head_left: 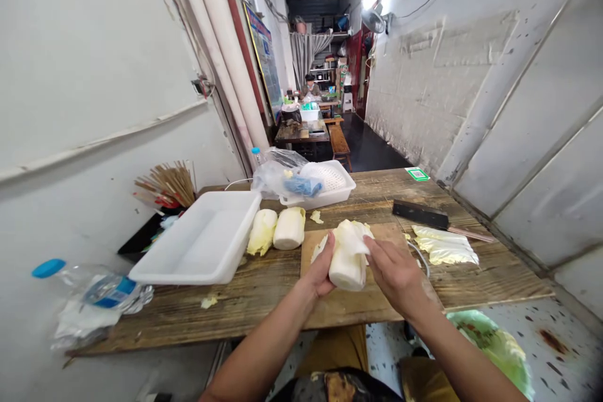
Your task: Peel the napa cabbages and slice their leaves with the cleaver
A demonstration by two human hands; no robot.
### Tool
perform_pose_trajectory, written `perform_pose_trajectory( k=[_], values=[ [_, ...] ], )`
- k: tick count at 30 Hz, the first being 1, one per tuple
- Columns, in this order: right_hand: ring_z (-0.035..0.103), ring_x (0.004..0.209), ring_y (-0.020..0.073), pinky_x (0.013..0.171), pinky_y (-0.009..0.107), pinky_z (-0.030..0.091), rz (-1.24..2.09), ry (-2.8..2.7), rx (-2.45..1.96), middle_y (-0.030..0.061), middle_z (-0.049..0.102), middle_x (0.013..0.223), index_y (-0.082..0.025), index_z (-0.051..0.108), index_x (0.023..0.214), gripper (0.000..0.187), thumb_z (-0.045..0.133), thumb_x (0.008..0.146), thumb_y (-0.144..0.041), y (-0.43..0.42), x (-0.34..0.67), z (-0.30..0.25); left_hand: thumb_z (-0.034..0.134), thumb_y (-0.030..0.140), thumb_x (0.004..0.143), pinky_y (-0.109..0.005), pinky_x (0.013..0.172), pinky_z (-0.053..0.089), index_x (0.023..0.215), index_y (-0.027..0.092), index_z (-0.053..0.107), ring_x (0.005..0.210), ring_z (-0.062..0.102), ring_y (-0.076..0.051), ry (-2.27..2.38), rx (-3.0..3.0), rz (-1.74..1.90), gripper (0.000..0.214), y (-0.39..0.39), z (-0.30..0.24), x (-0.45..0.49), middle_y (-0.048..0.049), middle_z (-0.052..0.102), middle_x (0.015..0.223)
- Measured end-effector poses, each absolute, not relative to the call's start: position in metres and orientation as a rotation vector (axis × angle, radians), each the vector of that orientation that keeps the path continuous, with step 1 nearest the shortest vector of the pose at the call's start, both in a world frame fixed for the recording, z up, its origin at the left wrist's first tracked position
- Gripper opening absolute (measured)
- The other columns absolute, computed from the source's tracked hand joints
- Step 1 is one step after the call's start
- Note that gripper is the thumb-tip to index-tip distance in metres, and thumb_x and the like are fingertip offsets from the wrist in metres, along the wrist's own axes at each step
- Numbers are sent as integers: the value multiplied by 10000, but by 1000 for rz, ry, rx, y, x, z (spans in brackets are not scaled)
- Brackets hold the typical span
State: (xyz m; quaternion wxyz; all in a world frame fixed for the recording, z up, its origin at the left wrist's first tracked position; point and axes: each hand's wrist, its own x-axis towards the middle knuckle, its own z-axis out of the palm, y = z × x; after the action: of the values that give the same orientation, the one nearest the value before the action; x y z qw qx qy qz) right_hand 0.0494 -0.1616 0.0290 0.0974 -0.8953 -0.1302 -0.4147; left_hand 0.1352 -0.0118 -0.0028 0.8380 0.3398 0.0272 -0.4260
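Observation:
Over the wooden cutting board (377, 304) I hold a trimmed napa cabbage (347, 269), its pale cut end towards me. My left hand (324, 270) is wrapped round its left side. At its upper right, my right hand (393, 270) is closed on a loose outer cabbage leaf (355, 239); the fingertips are partly hidden. Two more cabbages, one with yellowish leaves (262, 232) and one paler (289, 229), lie left of the board. To the right are a cleaver with a dark blade (420, 215) and a stack of flat cabbage leaves (445, 245).
A white plastic tub (188, 242) stands at left, near a water bottle (106, 289) and bundled chopsticks (167, 183). A second white tray (336, 191) with plastic bags is behind. Below the table's right edge is a green-lined bin (494, 352). Someone (309, 86) sits far back.

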Motion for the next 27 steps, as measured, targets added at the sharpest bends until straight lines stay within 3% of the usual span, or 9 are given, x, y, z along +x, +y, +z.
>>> perform_pose_trajectory(
  k=[5,10,13,15,18,20,22,24,27],
  values=[
    [706,816,227,741,334,552,-1092,68,-2418,107,751,952,-179,724,1041,377,427,979,-403,-188,75,38,587,543,890,-387,920,497,1298,86,565,974,680,-264,116,672,-1027,613,9,-19,139,-168,700,1084],
    [603,471,192,453,290,469,-750,397,-1936,50,659,620,-123,704,912,568,534,822,-658,-217,98,34,513,672,860,-419,785,512,1236,67,610,946,682,-328,-33,534,-1345,718,43,-39,145,-231,675,1098],
    [556,424,186,411,286,438,-788,538,-1790,22,590,526,-107,685,897,608,548,792,-690,-230,106,32,503,670,855,-405,792,508,1246,63,602,1010,662,-327,15,468,-1335,729,56,-46,147,-247,647,1165],
    [611,522,201,497,309,499,-1016,592,-1845,62,651,636,-104,688,971,569,491,870,-628,-236,109,26,574,646,816,-398,800,504,1197,94,634,1003,659,-312,95,429,-1285,673,59,-48,148,-216,667,1128],
    [677,914,241,796,371,556,-1275,352,-2211,151,705,1041,-139,686,1115,420,425,960,-431,-238,112,-3,659,573,781,-402,757,505,1055,165,693,845,681,-275,187,408,-1148,493,60,-48,149,-121,721,956],
    [633,1087,242,912,386,528,-1130,18,-2555,162,671,1192,-163,679,1173,367,402,961,-277,-233,108,-34,663,554,796,-399,732,506,1015,194,702,793,685,-259,233,393,-1068,424,57,-45,151,-79,733,920],
    [619,1129,234,947,400,515,-833,-251,-2804,157,665,1227,-172,664,1220,408,390,919,-144,-221,100,-66,632,529,841,-389,779,512,1054,195,694,851,693,-246,287,370,-996,401,54,-42,153,-71,738,978],
    [552,1242,269,1038,487,452,-673,-348,-2886,164,614,1319,-160,628,1275,460,443,856,-111,-206,87,-87,575,460,901,-382,863,506,1124,168,672,914,695,-231,330,384,-911,380,50,-39,154,-84,734,1037],
    [456,1345,307,1083,556,401,-730,-272,-2726,179,496,1445,-167,501,1408,570,531,840,-203,-179,66,-88,535,347,926,-379,924,492,1210,116,629,922,698,-228,318,467,-808,378,41,-35,153,-107,733,1032]
  ],
)
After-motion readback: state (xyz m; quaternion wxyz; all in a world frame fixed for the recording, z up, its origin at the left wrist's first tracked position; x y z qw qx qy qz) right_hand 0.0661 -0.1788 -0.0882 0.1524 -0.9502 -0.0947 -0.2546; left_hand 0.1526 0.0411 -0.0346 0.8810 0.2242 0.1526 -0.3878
